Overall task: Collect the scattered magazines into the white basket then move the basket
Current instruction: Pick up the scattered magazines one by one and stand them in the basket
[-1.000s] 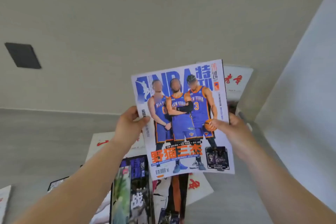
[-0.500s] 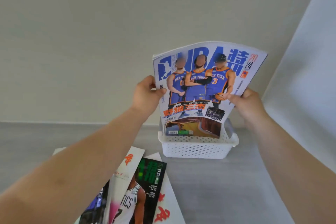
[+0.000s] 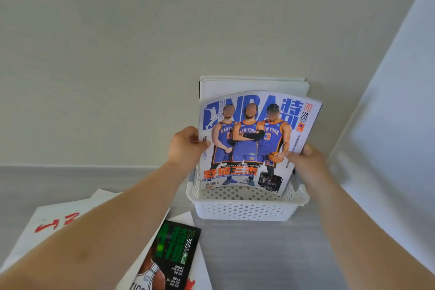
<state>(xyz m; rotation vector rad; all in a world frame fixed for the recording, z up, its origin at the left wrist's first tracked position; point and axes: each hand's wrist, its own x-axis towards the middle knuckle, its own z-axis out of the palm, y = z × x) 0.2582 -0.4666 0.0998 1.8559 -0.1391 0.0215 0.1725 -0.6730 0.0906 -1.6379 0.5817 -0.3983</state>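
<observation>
Both hands hold a blue basketball magazine (image 3: pixel 254 139) upright, its lower edge down inside the white perforated basket (image 3: pixel 244 209). My left hand (image 3: pixel 187 146) grips its left edge and my right hand (image 3: pixel 306 160) grips its right edge. Behind it, other white magazines (image 3: pixel 254 85) stand in the basket against the wall. On the grey floor at lower left lie a dark green-titled magazine (image 3: pixel 171 256) and a white one with red characters (image 3: pixel 58 223), partly hidden by my left forearm.
A beige wall (image 3: pixel 141 54) rises right behind the basket. A white panel (image 3: pixel 395 125) slants along the right side, close to the basket. Grey floor (image 3: pixel 270 254) lies open in front of the basket.
The magazine has come down from chest height into the basket, covering the magazine seen inside before. My view has tilted down and closer to the basket.
</observation>
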